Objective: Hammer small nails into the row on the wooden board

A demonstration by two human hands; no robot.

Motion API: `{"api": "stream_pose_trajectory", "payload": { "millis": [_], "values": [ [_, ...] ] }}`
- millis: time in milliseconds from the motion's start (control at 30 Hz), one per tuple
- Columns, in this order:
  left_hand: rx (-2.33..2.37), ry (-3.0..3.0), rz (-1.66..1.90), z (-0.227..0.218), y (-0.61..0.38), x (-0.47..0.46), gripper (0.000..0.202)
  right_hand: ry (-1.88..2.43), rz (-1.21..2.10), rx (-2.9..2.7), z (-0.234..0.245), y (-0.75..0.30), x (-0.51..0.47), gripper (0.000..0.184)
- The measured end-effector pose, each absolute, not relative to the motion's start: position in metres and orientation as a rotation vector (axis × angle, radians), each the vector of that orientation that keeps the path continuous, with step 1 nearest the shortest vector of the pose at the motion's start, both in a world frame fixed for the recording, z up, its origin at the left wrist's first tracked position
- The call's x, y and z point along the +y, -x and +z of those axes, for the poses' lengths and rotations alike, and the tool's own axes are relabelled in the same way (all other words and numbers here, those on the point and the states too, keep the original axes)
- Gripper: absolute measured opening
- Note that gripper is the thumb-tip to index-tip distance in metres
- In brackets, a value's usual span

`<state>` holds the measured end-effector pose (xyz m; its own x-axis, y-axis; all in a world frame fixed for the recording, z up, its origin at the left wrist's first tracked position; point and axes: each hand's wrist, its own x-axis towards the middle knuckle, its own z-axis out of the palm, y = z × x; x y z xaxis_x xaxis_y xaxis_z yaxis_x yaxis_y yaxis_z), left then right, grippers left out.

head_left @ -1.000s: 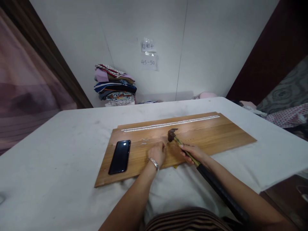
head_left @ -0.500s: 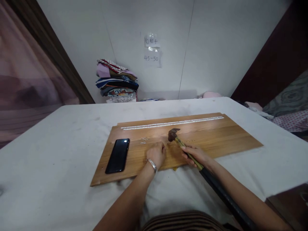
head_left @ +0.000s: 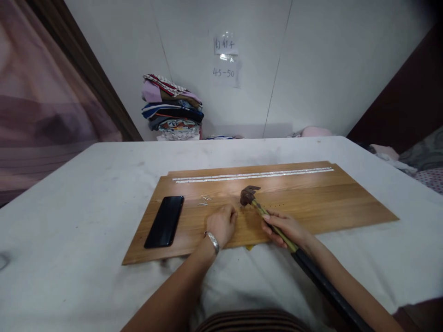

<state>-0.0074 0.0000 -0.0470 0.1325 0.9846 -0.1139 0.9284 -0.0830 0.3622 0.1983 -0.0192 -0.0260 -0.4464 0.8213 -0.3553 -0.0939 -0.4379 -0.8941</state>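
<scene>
My right hand (head_left: 282, 226) is wrapped round the yellowish shaft of a claw hammer (head_left: 248, 195). The hammer's brown head is over the wooden board (head_left: 311, 198), and its long black grip slants down toward the lower right. Left of the head, my left hand (head_left: 221, 223) rests on the board with its fingers curled in; whatever they may hold is hidden. Several loose nails (head_left: 205, 199) lie beyond this hand. A line of small dark spots runs along the board to the right of the hammer head; they are too small to tell apart.
A black phone (head_left: 164, 222) lies on the board's left part. Two white marked strips (head_left: 252, 175) run along its far side. The board lies on a white-covered surface (head_left: 76, 216). Folded cloths (head_left: 173, 108) are stacked by the wall, below paper notes (head_left: 224, 73).
The camera view has shifted slightly, so the board sits a little differently in it. Both hands keep nearly the same places on the board, and the hammer head stays just above it.
</scene>
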Motion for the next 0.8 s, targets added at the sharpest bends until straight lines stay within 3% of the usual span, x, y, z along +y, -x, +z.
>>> {"api": "stream_pose_trajectory", "payload": {
  "millis": [800],
  "values": [
    [1.787,-2.071,0.331,-0.057,0.010,0.001,0.017,1.104,1.947,-1.071,-0.034,-0.200,-0.024,0.038]
  ]
}}
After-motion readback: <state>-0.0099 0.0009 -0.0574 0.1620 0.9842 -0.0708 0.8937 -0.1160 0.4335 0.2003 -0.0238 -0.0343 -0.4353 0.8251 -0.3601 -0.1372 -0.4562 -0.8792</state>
